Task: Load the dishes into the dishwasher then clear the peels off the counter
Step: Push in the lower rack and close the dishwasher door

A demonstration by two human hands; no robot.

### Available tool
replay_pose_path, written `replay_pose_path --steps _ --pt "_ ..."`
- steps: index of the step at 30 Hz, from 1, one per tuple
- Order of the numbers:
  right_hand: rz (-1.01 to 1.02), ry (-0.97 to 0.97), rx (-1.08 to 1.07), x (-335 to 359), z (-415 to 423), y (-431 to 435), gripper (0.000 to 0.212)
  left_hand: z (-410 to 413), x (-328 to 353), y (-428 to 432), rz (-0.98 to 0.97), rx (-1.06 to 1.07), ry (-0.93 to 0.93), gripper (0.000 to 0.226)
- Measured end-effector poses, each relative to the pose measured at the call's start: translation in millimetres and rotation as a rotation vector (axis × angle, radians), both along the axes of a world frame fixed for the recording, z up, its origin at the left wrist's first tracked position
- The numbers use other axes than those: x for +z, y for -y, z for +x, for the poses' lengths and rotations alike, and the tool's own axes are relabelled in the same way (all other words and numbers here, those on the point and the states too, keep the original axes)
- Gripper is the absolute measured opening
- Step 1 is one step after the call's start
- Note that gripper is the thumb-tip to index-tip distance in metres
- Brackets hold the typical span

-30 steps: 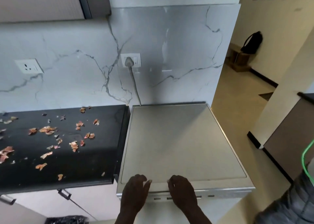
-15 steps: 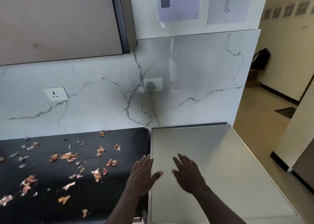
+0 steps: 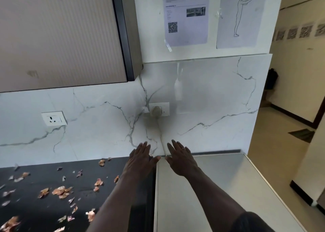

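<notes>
The dishwasher's flat grey top fills the lower right, next to the black counter. Several orange-brown peels lie scattered over the counter. My left hand reaches forward with straight fingers over the counter's right end, near the wall. My right hand stretches out the same way over the dishwasher's back left corner. Both hands hold nothing. No dishes are in view, and the dishwasher's front is hidden below the frame.
A marble backsplash rises behind both surfaces, with a plugged socket and cord above my hands and a free socket at the left. A wall cabinet hangs over the counter. A corridor opens on the right.
Both hands have left the dishwasher's front edge and moved forward to the back wall, fingers spread. My view has tilted upward, so the cabinet and wall papers now show.
</notes>
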State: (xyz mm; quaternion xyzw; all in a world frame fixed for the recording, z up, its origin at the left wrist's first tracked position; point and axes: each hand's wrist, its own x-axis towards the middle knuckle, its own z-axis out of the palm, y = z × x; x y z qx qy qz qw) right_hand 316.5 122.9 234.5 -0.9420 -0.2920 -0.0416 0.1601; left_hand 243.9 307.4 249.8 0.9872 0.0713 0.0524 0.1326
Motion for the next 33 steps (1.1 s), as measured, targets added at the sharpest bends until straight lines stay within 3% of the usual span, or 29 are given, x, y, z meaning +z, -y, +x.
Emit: replay_pose_path --steps 6,10,16,33 --pt "0.006 -0.005 0.018 8.1 43.7 -12.1 0.07 32.7 14.4 -7.9 0.021 0.025 0.019 0.085" --pt "-0.006 0.001 0.021 13.0 68.6 -20.1 0.072 56.0 22.2 -12.3 0.048 0.001 -0.008 0.099" --pt "-0.054 0.037 0.009 26.4 110.2 -38.8 0.072 94.6 39.1 -21.9 0.085 -0.044 -0.007 0.084" --pt "-0.203 -0.017 0.01 50.7 198.4 -89.8 0.073 145.9 34.7 -58.5 0.108 -0.071 -0.123 0.082"
